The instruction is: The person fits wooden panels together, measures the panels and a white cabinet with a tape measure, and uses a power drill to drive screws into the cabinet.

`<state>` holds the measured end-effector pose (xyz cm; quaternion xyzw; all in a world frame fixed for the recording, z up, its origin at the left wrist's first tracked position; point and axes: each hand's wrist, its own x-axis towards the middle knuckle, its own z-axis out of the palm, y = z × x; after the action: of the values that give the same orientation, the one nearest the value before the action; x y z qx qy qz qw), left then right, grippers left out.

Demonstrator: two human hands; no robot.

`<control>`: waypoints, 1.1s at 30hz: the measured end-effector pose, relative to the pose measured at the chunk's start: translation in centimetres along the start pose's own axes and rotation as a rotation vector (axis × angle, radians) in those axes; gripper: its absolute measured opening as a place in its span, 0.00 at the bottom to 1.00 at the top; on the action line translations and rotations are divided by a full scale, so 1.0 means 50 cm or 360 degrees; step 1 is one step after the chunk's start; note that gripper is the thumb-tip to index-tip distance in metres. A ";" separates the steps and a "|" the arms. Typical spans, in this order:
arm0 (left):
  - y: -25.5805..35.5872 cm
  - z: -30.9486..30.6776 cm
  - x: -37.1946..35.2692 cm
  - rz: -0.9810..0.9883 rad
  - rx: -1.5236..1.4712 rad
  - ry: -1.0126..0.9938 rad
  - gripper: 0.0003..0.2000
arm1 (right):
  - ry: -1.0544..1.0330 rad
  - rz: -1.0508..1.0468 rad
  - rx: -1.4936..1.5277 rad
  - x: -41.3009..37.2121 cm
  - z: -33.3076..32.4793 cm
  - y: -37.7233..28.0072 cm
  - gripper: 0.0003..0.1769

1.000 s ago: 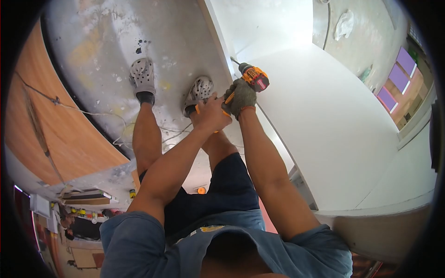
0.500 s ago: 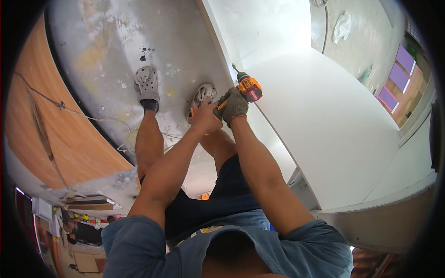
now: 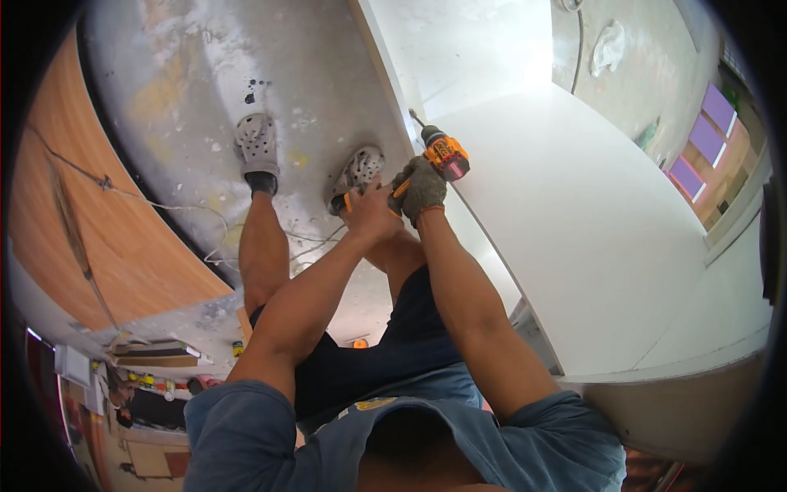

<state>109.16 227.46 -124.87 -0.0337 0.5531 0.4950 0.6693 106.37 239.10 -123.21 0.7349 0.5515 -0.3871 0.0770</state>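
My right hand (image 3: 422, 187), in a grey-brown knitted glove, grips an orange and black cordless drill (image 3: 447, 156). The drill's bit (image 3: 416, 117) points away from me, its tip at the edge of a white board (image 3: 392, 70); whether it touches cannot be told. My bare left hand (image 3: 373, 211) is closed round the lower end of the drill, just left of the glove. Part of the drill's handle is hidden by my fingers. Below my hands are my feet in pale grey clogs (image 3: 358, 176).
A large white panel (image 3: 598, 221) stretches along the right. At left lie a wood-grain board (image 3: 139, 246) and a pale cord (image 3: 184, 211) on the stained concrete floor (image 3: 311, 74). Purple panels (image 3: 709, 139) and a white plastic bag (image 3: 607, 47) are at far right.
The drill body and both hands have shifted slightly to the right, while the bit's tip stays at nearly the same spot on the board's edge.
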 end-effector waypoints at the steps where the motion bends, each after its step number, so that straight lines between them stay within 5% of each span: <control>1: -0.003 -0.002 0.000 -0.0002 -0.0002 -0.0010 0.40 | -0.0001 -0.0002 0.0001 0.001 0.000 0.002 0.04; 28: 0.001 -0.006 -0.003 0.0090 -0.0019 0.0003 0.41 | -0.0013 -0.0038 -0.0008 0.050 -0.038 0.043 0.04; 31: 0.005 0.000 -0.005 0.0046 -0.0041 -0.0041 0.41 | -0.0327 -0.0909 -0.0797 0.092 -0.074 0.076 0.04; 33: -0.004 0.014 0.000 0.0033 -0.0038 -0.0056 0.40 | -0.0011 -0.0088 -0.0055 0.027 -0.035 0.028 0.04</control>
<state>109.79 227.78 -124.70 -0.0274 0.5355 0.5090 0.6734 108.56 240.53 -123.30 0.7166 0.5780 -0.3819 0.0808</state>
